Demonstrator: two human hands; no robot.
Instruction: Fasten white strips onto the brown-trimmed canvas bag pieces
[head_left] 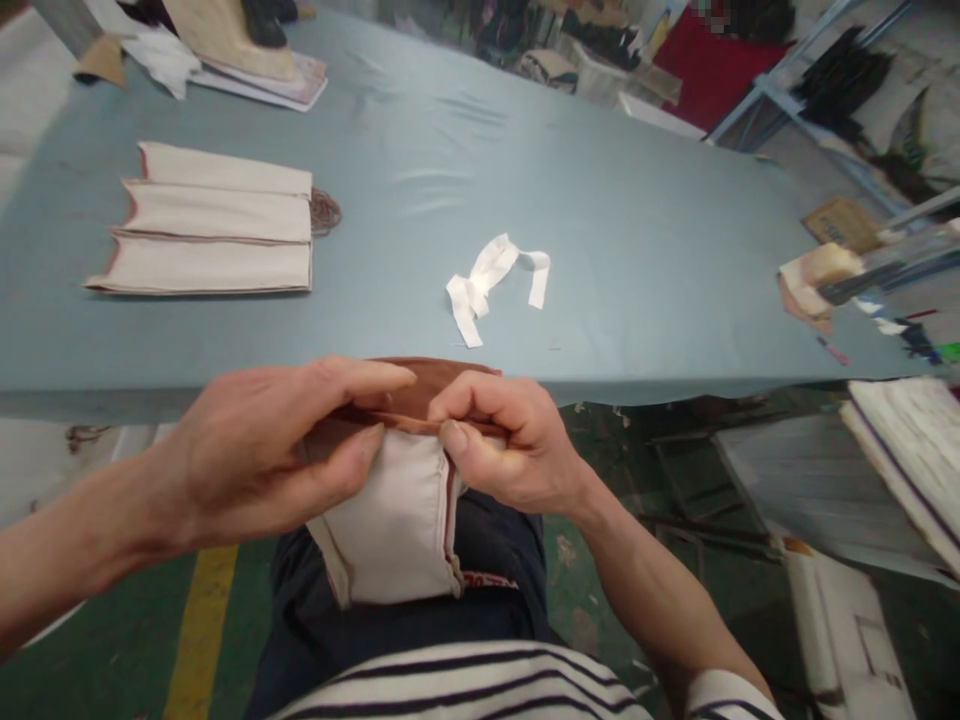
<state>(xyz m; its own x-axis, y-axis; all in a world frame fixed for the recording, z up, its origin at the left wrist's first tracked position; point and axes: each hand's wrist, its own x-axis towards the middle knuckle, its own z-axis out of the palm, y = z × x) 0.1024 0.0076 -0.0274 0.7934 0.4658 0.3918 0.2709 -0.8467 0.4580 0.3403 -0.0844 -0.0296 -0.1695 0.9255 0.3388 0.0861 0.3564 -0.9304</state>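
Over my lap, at the table's near edge, hangs a cream fabric pouch [394, 520] with a brown lining [442, 385] showing at its upper rim. My left hand [277, 440] has its thumb on the front of that rim and its fingers behind, gripping the left part. The right side of the same rim is pinched between thumb and bent fingers of my right hand [506, 435]. A raised seam runs down the pouch's right side. What lies inside the pouch is hidden.
On the blue-green table [375, 250] a crumpled white strip [480, 285] lies just beyond my hands. Folded cream pieces [214, 220] with brown edges rest at left, brown cord [325, 212] beside them. Shelving [765, 90] stands at right, stacked cream material [911, 450] below it.
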